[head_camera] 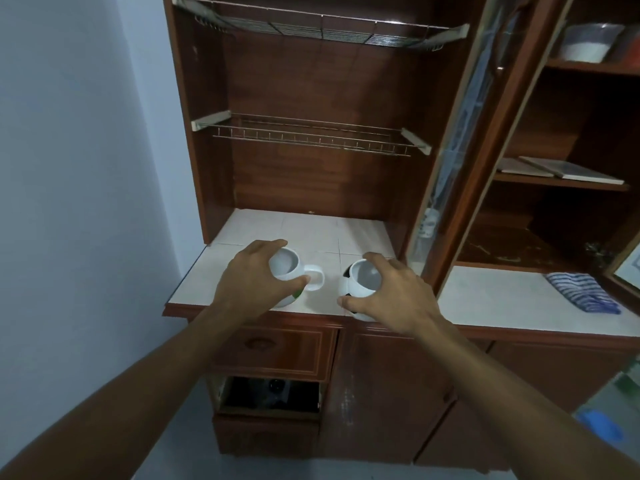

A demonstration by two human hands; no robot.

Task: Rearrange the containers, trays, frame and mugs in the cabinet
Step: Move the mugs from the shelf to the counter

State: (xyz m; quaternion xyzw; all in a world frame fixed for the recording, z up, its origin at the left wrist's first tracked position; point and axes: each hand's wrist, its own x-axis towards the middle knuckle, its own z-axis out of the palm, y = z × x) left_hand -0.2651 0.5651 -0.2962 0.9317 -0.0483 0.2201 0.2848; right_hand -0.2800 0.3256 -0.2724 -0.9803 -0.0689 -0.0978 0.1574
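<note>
Entry one: left mug (285, 263), white, handle pointing right, on the tiled counter (311, 226), near left. My left hand (252, 271) grips it from above, fingers curled round the rim.
Entry two: right mug (363, 277), white with black patches, at the counter's near edge. My right hand (391, 299) grips it, fingers curled.
Entry three: striped cloth (581, 296), far right.
</note>
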